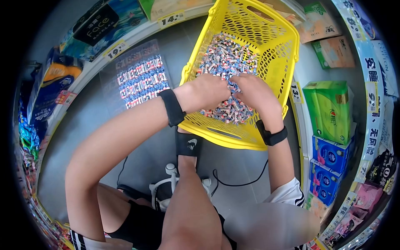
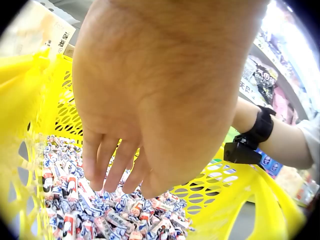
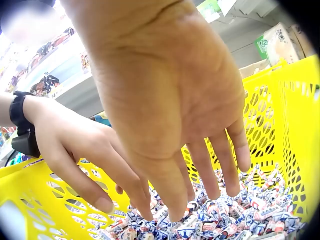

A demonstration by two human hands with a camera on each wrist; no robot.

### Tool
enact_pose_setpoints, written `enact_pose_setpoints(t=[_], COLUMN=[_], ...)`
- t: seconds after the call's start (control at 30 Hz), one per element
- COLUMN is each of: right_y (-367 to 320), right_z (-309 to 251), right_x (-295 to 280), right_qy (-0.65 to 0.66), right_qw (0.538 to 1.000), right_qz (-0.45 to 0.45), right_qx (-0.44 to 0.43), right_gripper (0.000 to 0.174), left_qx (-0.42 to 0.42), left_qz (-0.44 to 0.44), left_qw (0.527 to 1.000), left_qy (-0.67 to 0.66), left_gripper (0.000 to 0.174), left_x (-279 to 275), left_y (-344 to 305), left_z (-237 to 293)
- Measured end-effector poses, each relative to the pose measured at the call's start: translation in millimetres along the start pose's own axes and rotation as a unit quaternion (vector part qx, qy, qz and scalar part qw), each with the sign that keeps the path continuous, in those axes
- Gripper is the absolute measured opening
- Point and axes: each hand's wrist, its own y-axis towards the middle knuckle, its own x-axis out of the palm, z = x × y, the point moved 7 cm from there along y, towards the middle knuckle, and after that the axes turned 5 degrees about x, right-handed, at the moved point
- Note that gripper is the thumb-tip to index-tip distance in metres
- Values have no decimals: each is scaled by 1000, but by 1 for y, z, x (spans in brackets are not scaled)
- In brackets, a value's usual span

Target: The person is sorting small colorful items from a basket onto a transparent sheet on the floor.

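Both hands reach down into a yellow plastic basket (image 1: pixel 276 41) with a pile of wrapped candies (image 1: pixel 229 54) in red, white and blue wrappers. My left hand (image 1: pixel 206 92) is over the middle of the pile, its fingertips down at the candies. Close beside it, my right hand (image 1: pixel 256 93) points down too. In the right wrist view, the right hand's fingers (image 3: pixel 202 167) hang fairly straight and spread above the candies. The left hand's fingers (image 2: pixel 120 160) look relaxed in the left wrist view, with the candies (image 2: pixel 100 215) below and behind them.
Left of the basket, a flat transparent sheet or tray (image 1: pixel 143 79) on the grey floor holds rows of similar candies. Shelves with tissue packs (image 1: pixel 329 110) curve around on both sides. A foot in a black slide (image 1: pixel 189 143) and a dark cable (image 1: pixel 239 181) are near the basket.
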Motion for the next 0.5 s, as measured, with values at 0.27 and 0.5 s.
enact_pose_setpoints(t=[0.27, 0.5], right_y=[16, 22], right_z=[8, 9], right_x=[35, 50], right_qy=[7, 29], right_qw=[998, 995], right_qz=[-52, -97], right_qx=[-25, -3], right_gripper=[43, 44], left_qx=[-58, -87], left_qz=[-101, -131], left_qw=[991, 985], left_qy=[-70, -72], left_gripper=[20, 25], left_x=[22, 34], left_y=[10, 14], left_z=[1, -1])
